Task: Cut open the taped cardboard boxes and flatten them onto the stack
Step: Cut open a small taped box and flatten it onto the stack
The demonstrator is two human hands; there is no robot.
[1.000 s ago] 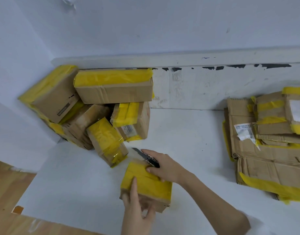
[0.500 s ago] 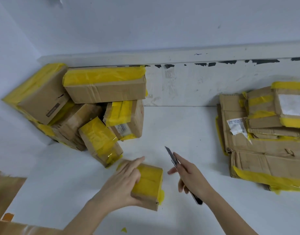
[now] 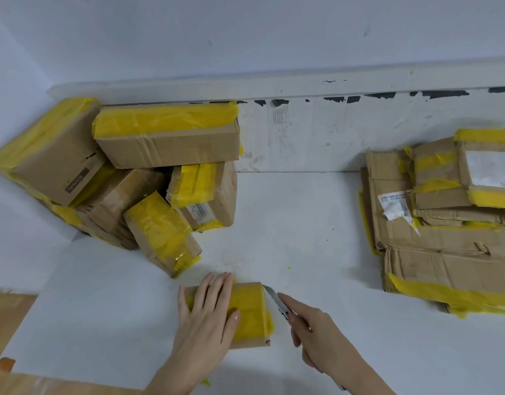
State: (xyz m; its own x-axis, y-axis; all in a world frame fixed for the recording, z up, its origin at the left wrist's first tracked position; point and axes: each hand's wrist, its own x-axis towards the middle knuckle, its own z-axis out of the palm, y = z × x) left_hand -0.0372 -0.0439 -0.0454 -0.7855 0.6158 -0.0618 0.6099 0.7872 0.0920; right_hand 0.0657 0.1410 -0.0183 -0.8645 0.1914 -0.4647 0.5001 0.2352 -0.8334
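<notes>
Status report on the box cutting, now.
Left hand flat on the small taped box, pressing it down. Right hand grips the knife, blade tip at the box's far right corner. Nothing in the way.

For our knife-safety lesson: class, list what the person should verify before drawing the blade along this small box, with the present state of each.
1. Left hand flat on the small taped box, steadying it: ok.
2. Right hand has a firm grip on the utility knife: ok.
3. Blade tip at the box's far right corner: ok.
4. Left fingers clear of the right edge: ok.
5. Blade depth into the tape: cannot tell.
6. Flattened stack has room on top: ok.
</notes>
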